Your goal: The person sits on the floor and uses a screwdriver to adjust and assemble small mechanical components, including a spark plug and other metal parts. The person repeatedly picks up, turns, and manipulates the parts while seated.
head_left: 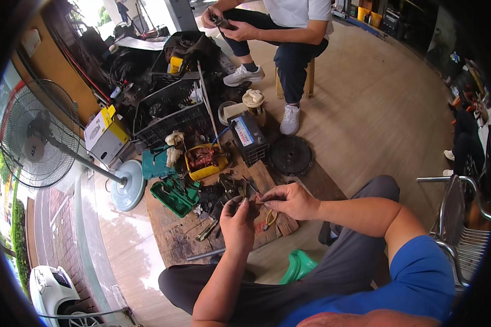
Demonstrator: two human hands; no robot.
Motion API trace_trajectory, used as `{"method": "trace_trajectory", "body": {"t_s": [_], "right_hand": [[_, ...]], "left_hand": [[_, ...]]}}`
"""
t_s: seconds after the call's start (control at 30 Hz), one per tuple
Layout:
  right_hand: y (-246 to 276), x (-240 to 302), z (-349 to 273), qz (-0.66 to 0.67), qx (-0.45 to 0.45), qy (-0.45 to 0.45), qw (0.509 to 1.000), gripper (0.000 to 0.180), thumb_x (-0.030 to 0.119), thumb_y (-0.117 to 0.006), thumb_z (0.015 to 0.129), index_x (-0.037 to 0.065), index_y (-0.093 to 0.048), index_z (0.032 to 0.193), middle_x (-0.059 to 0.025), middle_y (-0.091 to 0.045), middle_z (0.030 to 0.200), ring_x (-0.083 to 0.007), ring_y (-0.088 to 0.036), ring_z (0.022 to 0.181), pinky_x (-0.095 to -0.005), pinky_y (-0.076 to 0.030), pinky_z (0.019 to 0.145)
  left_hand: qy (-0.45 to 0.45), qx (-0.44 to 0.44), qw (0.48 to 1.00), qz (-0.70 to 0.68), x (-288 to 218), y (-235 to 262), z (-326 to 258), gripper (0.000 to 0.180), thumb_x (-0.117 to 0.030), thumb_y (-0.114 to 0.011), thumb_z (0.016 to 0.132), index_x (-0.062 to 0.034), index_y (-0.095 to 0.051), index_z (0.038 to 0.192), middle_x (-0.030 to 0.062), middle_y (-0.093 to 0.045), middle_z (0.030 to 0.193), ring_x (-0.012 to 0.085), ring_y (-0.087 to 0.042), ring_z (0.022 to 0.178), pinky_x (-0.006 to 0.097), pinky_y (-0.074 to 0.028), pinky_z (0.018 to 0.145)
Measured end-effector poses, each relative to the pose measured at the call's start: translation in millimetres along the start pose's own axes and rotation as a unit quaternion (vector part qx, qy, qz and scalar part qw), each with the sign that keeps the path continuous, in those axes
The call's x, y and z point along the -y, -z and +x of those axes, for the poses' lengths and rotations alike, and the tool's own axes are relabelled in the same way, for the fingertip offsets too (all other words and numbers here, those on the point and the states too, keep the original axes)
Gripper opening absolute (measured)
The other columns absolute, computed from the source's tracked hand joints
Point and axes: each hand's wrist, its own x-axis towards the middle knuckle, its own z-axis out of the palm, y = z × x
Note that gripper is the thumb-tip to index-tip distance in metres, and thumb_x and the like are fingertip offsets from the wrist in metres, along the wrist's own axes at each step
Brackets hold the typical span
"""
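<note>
Above a worn wooden board (pixel 172 240), my two hands are close together with fingertips pinched. My left hand (pixel 238 223) is closed, its darkened fingers pointing up, on something too small to name. My right hand (pixel 293 201) comes in from the right, also closed, with a small dark reddish bit showing at its fingertips. Just beneath the hands lies a tool with yellow handles (pixel 270 219). Dark metal parts (pixel 215 195) are heaped beyond my left hand. To the left sits an opened green plastic case (pixel 174 197), and a slim hand tool (pixel 207 230) lies nearer me.
Beyond the board stand a yellow tub (pixel 208 173), a black battery (pixel 249 139), a round black disc (pixel 291 155) and a black crate (pixel 169 106). A fan (pixel 126 182) is at left, a metal chair (pixel 463 229) at right. Another person (pixel 297 32) sits opposite, holding a dark cylindrical part.
</note>
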Motion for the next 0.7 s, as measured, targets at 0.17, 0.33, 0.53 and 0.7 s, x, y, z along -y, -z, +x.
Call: {"method": "trace_trajectory", "body": {"t_s": [0.17, 0.33, 0.53, 0.7], "right_hand": [[5.1, 7.5, -3.4, -0.039, -0.017, 0.011, 0.999, 0.018, 0.007, -0.065, 0.094, -0.004, -0.066, 0.108, -0.0046, -0.071, 0.096, -0.0067, -0.063, 0.087, -0.0234, -0.053, 0.078], [4.2, 18.0, -3.9, -0.139, -0.034, 0.123, 0.982, 0.013, 0.005, -0.068, 0.090, -0.004, -0.067, 0.100, -0.0067, -0.070, 0.089, -0.0111, -0.066, 0.086, -0.0274, -0.054, 0.074], [14.9, 17.7, -2.2, -0.280, -0.047, 0.265, 0.921, 0.013, 0.004, -0.071, 0.084, -0.002, -0.069, 0.095, -0.0142, -0.066, 0.084, -0.0278, -0.067, 0.078, -0.0347, -0.052, 0.068], [18.6, 17.1, 1.2, -0.320, -0.048, 0.302, 0.897, 0.014, 0.005, -0.073, 0.081, -0.001, -0.068, 0.092, -0.0143, -0.066, 0.084, -0.0325, -0.066, 0.077, -0.0374, -0.052, 0.068]], "left_hand": [[0.001, 0.018, 0.998, 0.060, 3.4, 2.6, 0.2, 0.013, -0.008, -0.063, 0.095, 0.0017, -0.059, 0.102, 0.0123, -0.069, 0.094, 0.0217, -0.070, 0.081, 0.035, -0.057, 0.075], [-0.057, 0.019, 0.977, 0.204, 3.7, 4.5, -3.3, 0.014, -0.009, -0.063, 0.096, 0.0047, -0.061, 0.098, 0.0112, -0.070, 0.086, 0.0175, -0.069, 0.074, 0.030, -0.056, 0.070], [-0.092, 0.036, 0.960, 0.261, 4.0, 2.3, -1.0, 0.015, -0.009, -0.064, 0.096, 0.0050, -0.064, 0.091, 0.0103, -0.071, 0.080, 0.0134, -0.067, 0.071, 0.026, -0.054, 0.068], [-0.077, 0.043, 0.960, 0.266, 1.8, -0.1, -2.7, 0.015, -0.010, -0.063, 0.097, 0.0034, -0.064, 0.090, 0.0087, -0.069, 0.078, 0.0124, -0.065, 0.066, 0.025, -0.053, 0.066]]}}
